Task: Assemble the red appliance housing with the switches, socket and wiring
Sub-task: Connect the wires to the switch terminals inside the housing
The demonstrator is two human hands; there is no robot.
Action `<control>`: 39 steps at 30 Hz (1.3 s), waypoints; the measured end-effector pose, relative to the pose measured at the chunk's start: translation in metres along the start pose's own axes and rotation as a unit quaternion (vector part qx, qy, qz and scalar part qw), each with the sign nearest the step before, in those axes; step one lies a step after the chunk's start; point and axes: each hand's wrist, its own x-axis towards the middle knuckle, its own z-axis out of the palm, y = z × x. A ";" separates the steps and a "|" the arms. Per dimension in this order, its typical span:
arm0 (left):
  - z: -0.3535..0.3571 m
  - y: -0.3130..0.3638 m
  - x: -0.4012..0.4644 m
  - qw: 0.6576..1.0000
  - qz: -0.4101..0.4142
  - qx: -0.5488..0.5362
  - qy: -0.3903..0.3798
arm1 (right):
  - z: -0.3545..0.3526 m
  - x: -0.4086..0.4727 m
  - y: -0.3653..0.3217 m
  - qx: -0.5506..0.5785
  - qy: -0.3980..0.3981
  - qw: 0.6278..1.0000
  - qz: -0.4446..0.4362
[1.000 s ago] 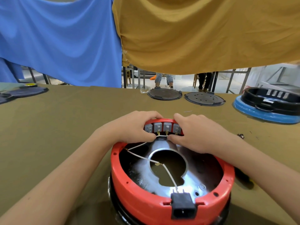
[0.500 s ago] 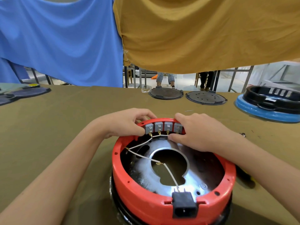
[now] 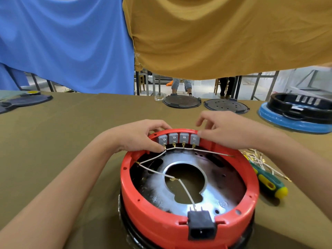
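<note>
a: where's the red housing [image 3: 188,220]?
b: at the bench's [image 3: 71,126] near edge, four grey switches [image 3: 177,138] on its far wall, black socket [image 3: 201,225] nearest.
a: hands?
b: left hand [image 3: 142,136] grips the leftmost switch and rim; right hand [image 3: 226,130] loose, fingers relaxed, thumb touching the rightmost switch.

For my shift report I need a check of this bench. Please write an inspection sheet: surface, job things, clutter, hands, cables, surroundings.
Surface: table under an olive cloth.
Job things: red housing open side up; four grey switches in a row at its far rim; black socket in the near rim.
Clutter: green-yellow screwdriver, spare wires, two dark discs, blue-black unit.
Hands: left hand grips the rim beside the switches; right hand fingers touch the rightmost switch.
Cables: white wire runs from the switches to the socket.
Surroundings: blue cloth and mustard cloth hanging.
</note>
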 end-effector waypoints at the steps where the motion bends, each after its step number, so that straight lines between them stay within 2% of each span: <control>1: 0.000 0.000 0.000 1.000 0.000 0.003 0.000 | -0.004 -0.001 -0.001 0.003 0.028 1.000 -0.009; 3: 0.000 0.000 0.000 1.000 -0.002 0.012 0.000 | -0.006 -0.002 -0.005 -0.023 0.050 0.998 -0.032; 8: 0.001 0.000 0.000 1.000 -0.002 0.023 0.003 | 0.004 -0.012 -0.020 -0.191 -0.004 0.980 -0.046; 18: 0.002 0.001 0.001 1.000 -0.003 0.026 -0.014 | 0.001 -0.018 -0.031 -0.103 -0.051 0.993 -0.024; 23: -0.009 -0.002 -0.008 0.997 -0.030 0.008 -0.072 | -0.002 -0.018 -0.029 -0.129 -0.005 0.991 -0.042; 26: -0.012 -0.003 -0.011 0.995 -0.040 0.012 -0.095 | -0.002 -0.019 -0.029 -0.145 -0.018 0.988 -0.040; 35: -0.006 0.002 -0.009 0.995 -0.055 0.023 -0.083 | 0.003 -0.017 -0.030 -0.128 -0.038 0.990 -0.050; 39: -0.009 0.002 -0.011 0.995 -0.048 0.001 -0.093 | -0.002 -0.014 -0.024 -0.121 0.003 0.992 -0.040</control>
